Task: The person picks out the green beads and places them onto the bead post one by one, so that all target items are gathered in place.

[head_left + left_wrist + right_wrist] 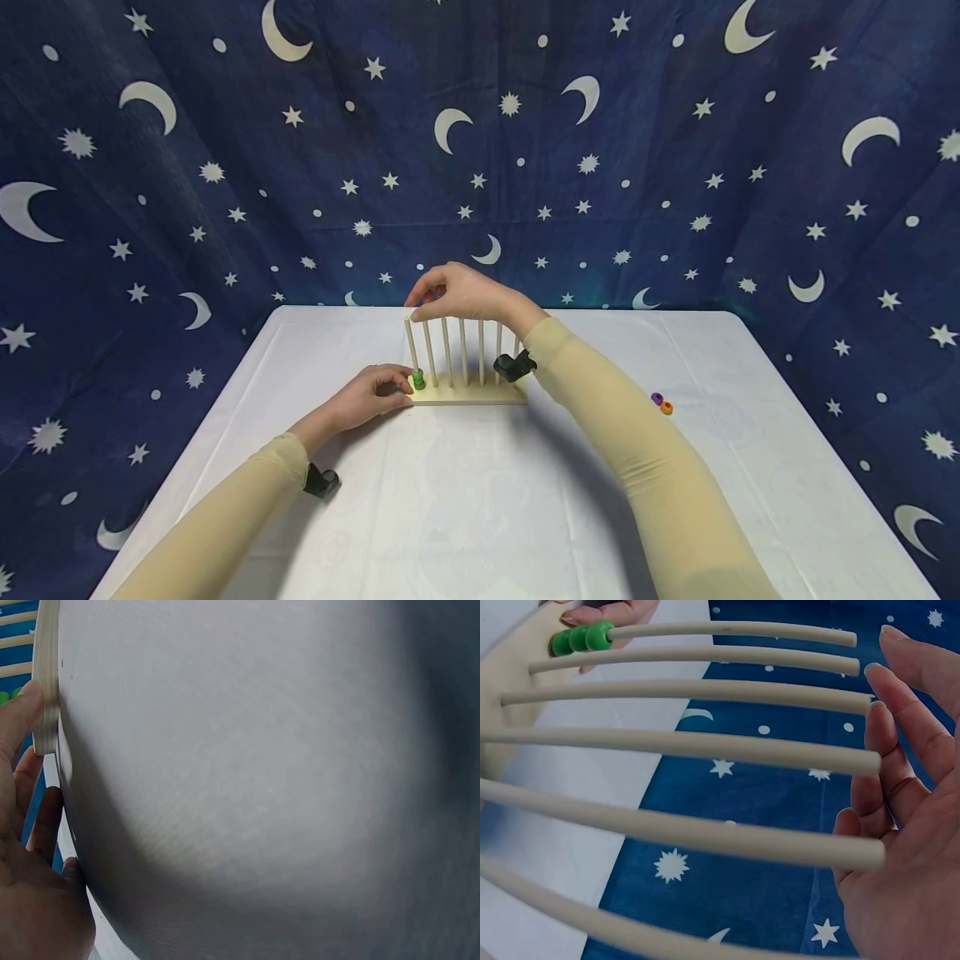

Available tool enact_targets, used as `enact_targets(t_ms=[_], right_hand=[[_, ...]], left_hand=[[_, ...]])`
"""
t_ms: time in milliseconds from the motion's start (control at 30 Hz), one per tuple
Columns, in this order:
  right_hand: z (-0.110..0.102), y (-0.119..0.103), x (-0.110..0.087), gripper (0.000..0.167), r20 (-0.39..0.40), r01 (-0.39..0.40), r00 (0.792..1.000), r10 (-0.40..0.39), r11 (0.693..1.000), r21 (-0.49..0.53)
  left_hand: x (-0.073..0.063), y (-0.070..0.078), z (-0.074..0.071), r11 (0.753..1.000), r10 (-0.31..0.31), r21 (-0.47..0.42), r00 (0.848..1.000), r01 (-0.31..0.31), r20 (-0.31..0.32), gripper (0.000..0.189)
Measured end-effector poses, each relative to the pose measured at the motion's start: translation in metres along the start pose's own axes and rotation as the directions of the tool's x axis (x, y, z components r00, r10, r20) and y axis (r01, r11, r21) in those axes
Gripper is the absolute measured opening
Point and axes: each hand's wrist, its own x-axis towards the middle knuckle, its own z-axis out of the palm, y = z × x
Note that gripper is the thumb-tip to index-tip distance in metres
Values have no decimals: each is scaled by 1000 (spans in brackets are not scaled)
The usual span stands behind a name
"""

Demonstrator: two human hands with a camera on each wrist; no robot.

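Observation:
A pale wooden peg rack (468, 397), a flat base with a row of upright pegs, stands on the table. Three green beads (579, 637) are stacked low on its leftmost peg. My left hand (367, 396) grips the left end of the base; in the left wrist view the thumb (26, 712) lies on its front edge. My right hand (465, 293) is above the pegs, with its fingertips near the top of the leftmost one. The right wrist view shows thumb and fingers apart and no bead between them.
A purple bead (657, 398) and an orange bead (667, 408) lie close together on the white tablecloth (480, 500), right of the rack. Behind the table hangs a dark blue curtain (420, 200) with moons and stars.

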Motion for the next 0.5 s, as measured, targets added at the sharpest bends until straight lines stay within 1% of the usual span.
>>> enact_targets(t_ms=[233,400,433,500], right_hand=[[-9,-5,-10,22,-31,-15,999,15,1000,-16],[-16,-5,-19,22,-45,0,999,-1,1000,-31],[-17,-5,-20,22,-51,1,999,-3,999,-35],[-20,-4,-24,22,-67,3,998,-6,999,-47]], left_hand=[[0,1,0,1000,-14,3,1000,14,-4,8],[0,2,0,1000,-14,1,1000,14,-7,8],[0,2,0,1000,-20,0,1000,20,-8,8],[0,2,1,1000,-14,4,1000,14,-9,8]])
